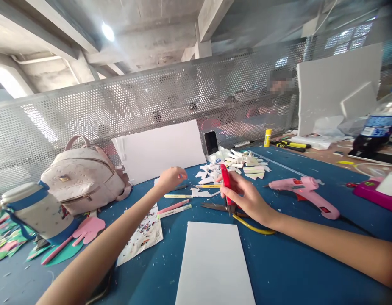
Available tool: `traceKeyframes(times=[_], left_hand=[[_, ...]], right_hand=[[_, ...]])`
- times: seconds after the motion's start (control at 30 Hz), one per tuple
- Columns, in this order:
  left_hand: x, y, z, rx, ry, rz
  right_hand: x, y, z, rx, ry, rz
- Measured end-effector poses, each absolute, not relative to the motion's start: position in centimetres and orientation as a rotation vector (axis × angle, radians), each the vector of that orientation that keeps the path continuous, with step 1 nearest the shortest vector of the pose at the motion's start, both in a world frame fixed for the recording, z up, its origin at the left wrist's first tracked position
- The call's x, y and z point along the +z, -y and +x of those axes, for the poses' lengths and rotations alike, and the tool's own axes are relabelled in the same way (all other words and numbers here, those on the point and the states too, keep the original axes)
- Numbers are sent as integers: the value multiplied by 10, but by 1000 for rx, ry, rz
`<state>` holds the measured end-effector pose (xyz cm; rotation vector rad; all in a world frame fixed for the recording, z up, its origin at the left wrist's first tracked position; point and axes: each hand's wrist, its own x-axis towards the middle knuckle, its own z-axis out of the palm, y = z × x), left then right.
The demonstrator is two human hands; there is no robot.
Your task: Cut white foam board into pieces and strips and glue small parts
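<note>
My right hand (246, 195) is closed around a red utility knife (226, 183), held blade down over the blue table mat (287, 258). My left hand (170, 178) reaches forward with its fingers curled, hovering over several pens and pencils (177, 196); whether it holds anything is hidden. A white foam sheet (215, 264) lies flat near the table's front edge, just below both hands. Scissors with yellow handles (243, 220) lie under my right wrist.
A pink glue gun (305, 192) rests at the right. White foam scraps (243, 165) pile up behind the hands beside a phone (211, 142). A white board (160, 150), a backpack (83, 176) and a bottle (33, 212) stand at left. A person sits behind the mesh screen.
</note>
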<state>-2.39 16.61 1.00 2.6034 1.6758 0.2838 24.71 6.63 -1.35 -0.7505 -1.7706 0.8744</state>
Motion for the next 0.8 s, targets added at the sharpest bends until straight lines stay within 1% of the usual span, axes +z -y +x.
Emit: traceKeyframes(times=[0.17, 0.4, 0.6, 0.8], left_hand=[[-24, -221, -5, 340, -1605, 2492], [-43, -249, -7, 399, -1475, 2428], [-50, -256, -1, 402, -1498, 2388], [-38, -234, 2, 498, -1504, 2398]], right_hand=[[-17, -66, 249, 888, 1760, -745], [-15, -66, 251, 931, 1753, -723], [-16, -69, 251, 941, 1752, -703], [-15, -68, 251, 935, 1736, -686]])
